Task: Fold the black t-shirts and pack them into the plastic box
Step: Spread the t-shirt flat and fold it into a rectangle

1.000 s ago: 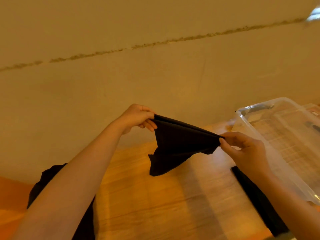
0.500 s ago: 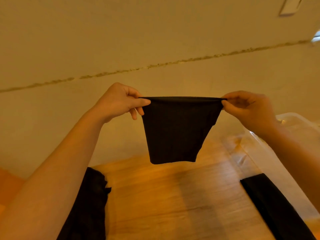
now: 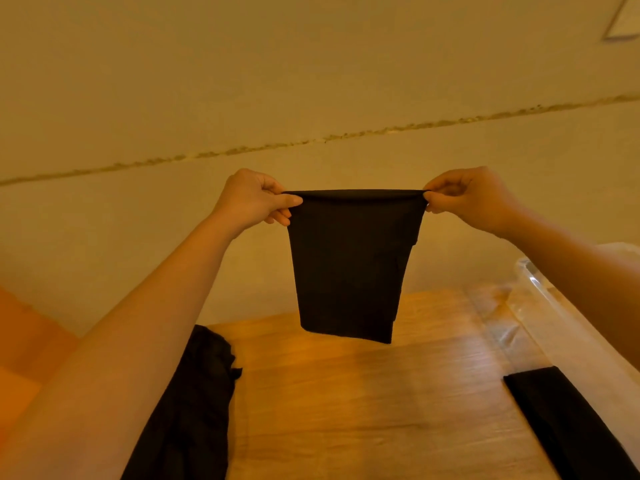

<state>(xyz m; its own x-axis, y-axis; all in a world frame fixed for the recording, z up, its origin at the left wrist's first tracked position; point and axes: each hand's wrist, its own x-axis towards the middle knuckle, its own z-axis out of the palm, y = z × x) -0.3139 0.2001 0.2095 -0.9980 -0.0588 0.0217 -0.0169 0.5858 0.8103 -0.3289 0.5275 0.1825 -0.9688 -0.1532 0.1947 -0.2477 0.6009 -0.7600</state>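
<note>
Head cam: both hands up in front of the wall, w/ a folded black t-shirt (image 3: 349, 268) hanging between them, well above the table (image 3: 363, 403). Left hand (image 3: 254, 199) pinches the top-left corner, right hand (image 3: 474, 197) pinches the top-right; top edge pulled taut, rest hangs straight down as a narrow doubled panel, clear of the wood. Looks mid-fold, approx 1 or 2 folds from done, not yet packed. Plastic box (image 3: 540, 289) sits at the right edge of the table, mostly hidden by the right arm; can't tell what's inside. Folded black strip (image 3: 568, 420) lies flat on the table just beside the box, prob. a finished shirt waiting to go in. Loose black heap (image 3: 194, 410) under the left arm looks unfolded, so more shirts left. Est: roughly halfway at best, nothing visibly packed
</note>
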